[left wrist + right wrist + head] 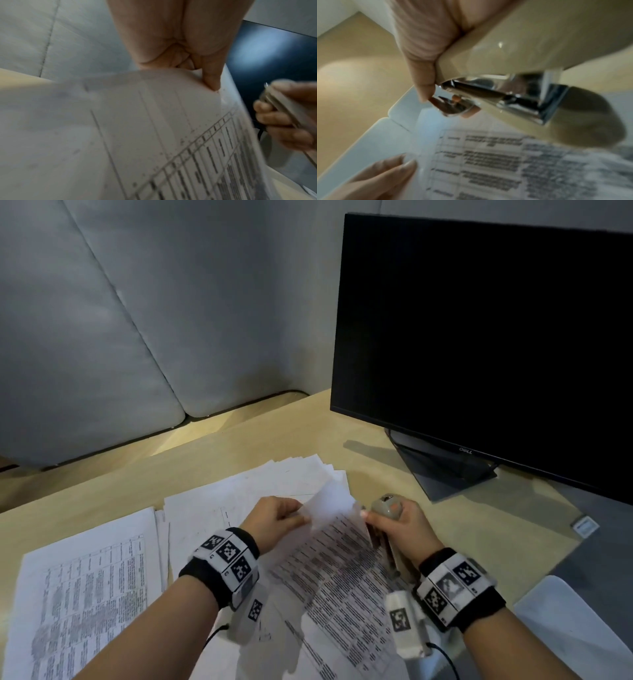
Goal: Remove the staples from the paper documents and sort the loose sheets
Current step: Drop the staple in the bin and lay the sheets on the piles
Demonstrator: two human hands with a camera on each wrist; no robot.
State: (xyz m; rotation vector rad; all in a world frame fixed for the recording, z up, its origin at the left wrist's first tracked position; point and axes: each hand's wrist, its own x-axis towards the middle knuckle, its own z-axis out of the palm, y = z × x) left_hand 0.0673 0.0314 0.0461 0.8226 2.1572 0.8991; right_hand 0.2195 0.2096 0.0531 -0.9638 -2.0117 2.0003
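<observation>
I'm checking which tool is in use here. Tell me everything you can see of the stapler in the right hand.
The stapler is beige plastic with an orange spot on its top and shiny chrome metal parts underneath. The right hand grips it, fingers curled round the body and the thumb near its front end. It is held off the desk, its front end at the lifted corner of the printed sheet. Blur hides any staple.

Left hand (274,517) pinches sheet corner (329,501), thumb on top. Right hand (400,529) wraps beige stapler (385,508), thumb apparently near its tip.
</observation>
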